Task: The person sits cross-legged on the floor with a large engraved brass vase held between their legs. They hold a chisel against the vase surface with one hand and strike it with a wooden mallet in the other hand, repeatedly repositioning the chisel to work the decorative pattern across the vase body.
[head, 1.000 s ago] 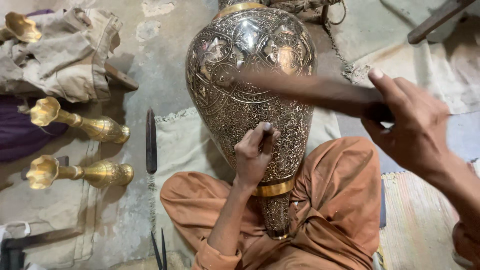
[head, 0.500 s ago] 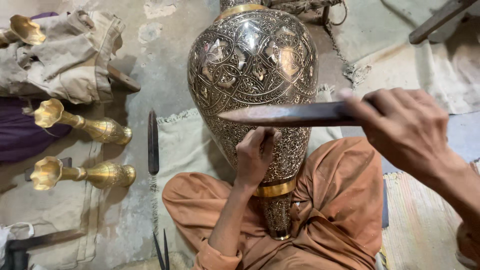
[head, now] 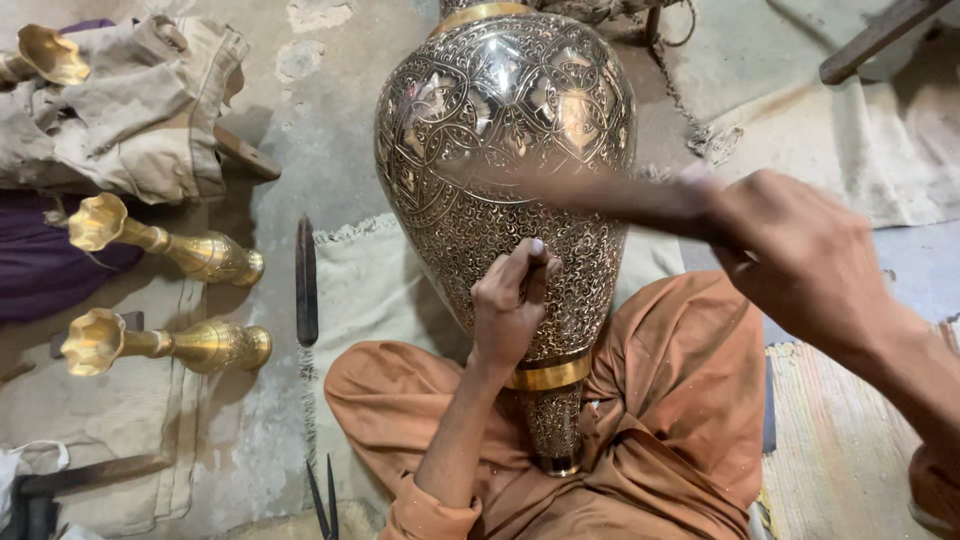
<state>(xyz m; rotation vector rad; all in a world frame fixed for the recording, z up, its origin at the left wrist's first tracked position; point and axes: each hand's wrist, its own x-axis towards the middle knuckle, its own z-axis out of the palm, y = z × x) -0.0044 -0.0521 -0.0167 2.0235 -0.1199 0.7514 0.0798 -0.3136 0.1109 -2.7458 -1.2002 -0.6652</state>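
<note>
Engraving a large brass vase across the lap.

The vase point(head: 505, 170) lies at centre, neck toward six o'clock on the orange-clad legs point(head: 660, 420). The left hand point(head: 510, 305) pinches a small tool, tip on the vase wall. The right hand point(head: 800, 260), at three o'clock, grips a blurred hammer handle point(head: 610, 195). Two small vases point(head: 165, 290) lie at nine o'clock.

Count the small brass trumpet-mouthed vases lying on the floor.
3. One peeks out at the top left corner, mostly hidden by cloth; two lie side by side at left, upper and lower. Others may be hidden.
</note>
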